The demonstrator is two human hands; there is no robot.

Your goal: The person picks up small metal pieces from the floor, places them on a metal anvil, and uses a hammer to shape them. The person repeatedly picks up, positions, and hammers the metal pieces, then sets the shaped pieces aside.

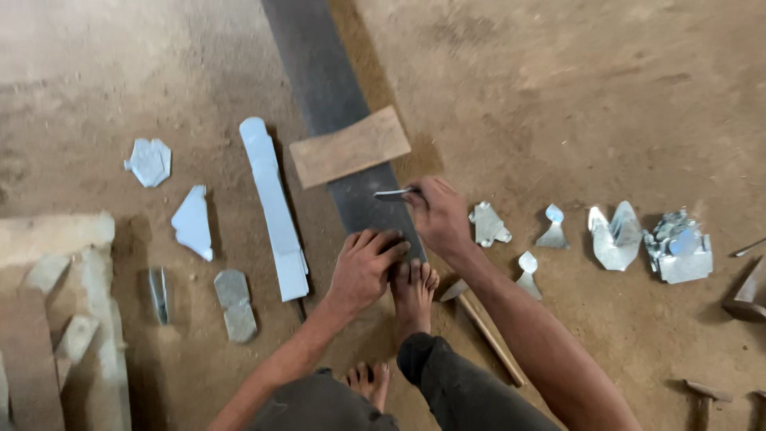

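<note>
A long dark metal strip (319, 80) lies on the dirt floor, running away from me, with a flat wooden block (349, 147) across it. My left hand (363, 267) presses down on the strip's near end, fingers curled, beside my bare foot (412, 291), which also rests there. My right hand (437, 214) holds a thin metal tool (391, 194), its tip lying over the strip just past the left hand.
Cut sheet-metal pieces lie around: a long folded strip (275, 209), flat shapes (149, 162) on the left, folded pieces (614, 237) and a scrap pile (678, 246) on the right. A wooden-handled hammer (487, 327) lies under my right forearm. Stone blocks (56, 311) sit at the lower left.
</note>
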